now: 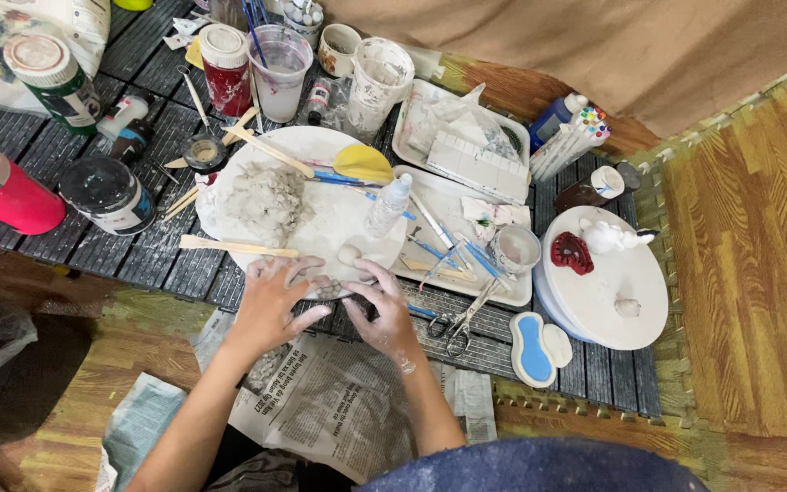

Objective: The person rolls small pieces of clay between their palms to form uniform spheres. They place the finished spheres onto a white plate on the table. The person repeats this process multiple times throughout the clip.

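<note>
Low dark slatted bench [138, 251] sits centre; around it, wood-pattern floor mats [749, 264] spread right, a tan cloth [612, 46] hangs behind, and newspaper [339, 401] lies in front.
</note>
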